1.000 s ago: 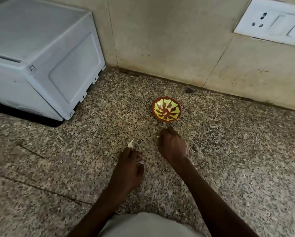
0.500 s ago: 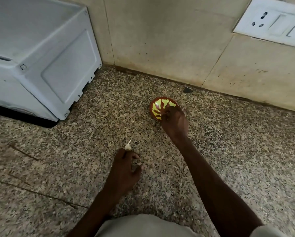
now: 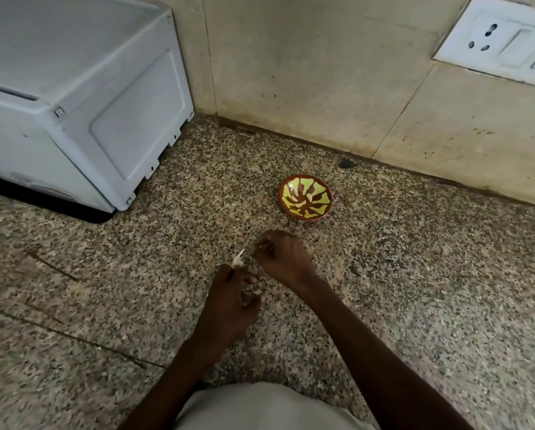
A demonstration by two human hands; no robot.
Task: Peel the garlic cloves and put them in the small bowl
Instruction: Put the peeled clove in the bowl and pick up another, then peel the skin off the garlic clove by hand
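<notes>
Head view: speckled stone desk against a beige tiled wall, white appliance left of the small bowl. Peeled cloves inside the bowl. Nearer than the bowl, left hand pinching a garlic clove; right hand just beside the clove, fingers curled, grip not discernible.

White appliance on speckled stone counter, wall socket plate, beige tiled wall
</notes>
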